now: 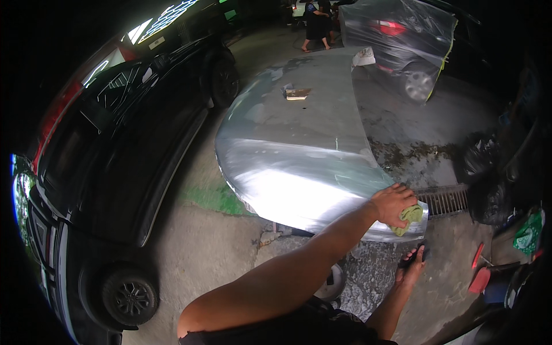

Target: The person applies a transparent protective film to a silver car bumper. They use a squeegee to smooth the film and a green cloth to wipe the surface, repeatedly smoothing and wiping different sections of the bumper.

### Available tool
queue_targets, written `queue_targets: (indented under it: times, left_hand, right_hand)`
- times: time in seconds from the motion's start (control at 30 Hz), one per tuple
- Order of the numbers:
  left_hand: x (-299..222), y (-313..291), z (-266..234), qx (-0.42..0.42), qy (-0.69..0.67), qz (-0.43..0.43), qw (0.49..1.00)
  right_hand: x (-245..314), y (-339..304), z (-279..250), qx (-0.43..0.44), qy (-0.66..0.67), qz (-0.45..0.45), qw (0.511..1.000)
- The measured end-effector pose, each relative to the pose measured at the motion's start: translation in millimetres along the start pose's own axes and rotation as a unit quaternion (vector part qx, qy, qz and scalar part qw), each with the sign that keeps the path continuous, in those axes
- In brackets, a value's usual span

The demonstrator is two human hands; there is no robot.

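Observation:
A car hood (pixel 293 167), dull grey at the far part and shiny silver toward me, lies raised before me. My left arm reaches across to its near right corner. There my left hand (pixel 394 202) is closed on a crumpled yellow-green cloth (pixel 409 221) and presses it against the panel. Just below that corner, apart from the hood, my right hand (pixel 410 271) is closed around a small dark object (pixel 411 257) whose kind I cannot make out. Farther up the hood rests a small flat block (pixel 298 94) with a grey scrap beside it.
A black pickup truck (pixel 132 144) stands along the left. At the back right is a car under plastic sheeting (pixel 402 40); people (pixel 315 26) walk behind. Black bags (pixel 489 198), a floor grate (pixel 443 200) and a red dustpan (pixel 479 280) are at right. Wet, foamy floor lies below the hood.

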State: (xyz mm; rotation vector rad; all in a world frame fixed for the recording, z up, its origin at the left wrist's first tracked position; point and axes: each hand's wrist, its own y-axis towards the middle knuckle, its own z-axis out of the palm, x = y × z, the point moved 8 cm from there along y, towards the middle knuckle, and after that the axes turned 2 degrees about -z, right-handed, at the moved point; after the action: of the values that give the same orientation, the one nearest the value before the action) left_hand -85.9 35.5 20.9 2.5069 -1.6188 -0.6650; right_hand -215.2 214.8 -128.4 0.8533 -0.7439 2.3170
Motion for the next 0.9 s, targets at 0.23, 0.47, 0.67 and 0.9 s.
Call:
queue_targets:
  times: [0.23, 0.47, 0.67, 0.9]
  left_hand:
    - [-2, 6, 1, -0.002, -0.026, 0.006, 1.000]
    - [-2, -1, -3, -0.004, -0.004, -0.001, 1.000]
    - [-3, 2, -4, -0.011, -0.007, 0.006, 1.000]
    - [-5, 5, -3, -0.009, -0.004, 0.007, 1.000]
  right_hand:
    - [3, -7, -4, -0.071, -0.124, -0.035, 0.989]
    - [4, -18, 2, -0.094, -0.147, -0.062, 0.983]
    - [6, -12, -2, -0.072, -0.130, -0.062, 0.987]
    - [4, -11, -12, -0.118, -0.109, -0.061, 0.985]
